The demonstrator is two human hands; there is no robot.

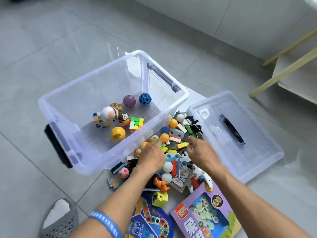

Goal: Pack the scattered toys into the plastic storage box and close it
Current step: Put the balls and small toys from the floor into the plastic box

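Clear plastic is forming the storage box (68, 107), which is sitting open on the tiled floor (51, 40) at the left with only a few toys lying inside: a yellow ball (117, 133), two puzzle cubes, a purple ball (129, 100) and a blue holed ball (145, 99).

Just right of its near wall, the toy pile (175, 134) is spreading across the floor. Both hands are reaching into it. The left hand (151, 156) is lying over small pieces beside an orange ball (164, 137), fingers bent down; whether it is grasping anything I cannot tell. The right hand (201, 151) is curling around small pieces near a yellow block (182, 145).

To do this well, I judge scooping a modest handful from both sides and lifting it over the box's rim is working better than raking, since the round balls are likely to roll away.

Further right, the lid (257, 152) is lying flat, touching the pile's edge. At the bottom, a purple game box (188, 215) and a blue board (154, 220) are resting against the heap; these flat pieces may be better packed last, on top.
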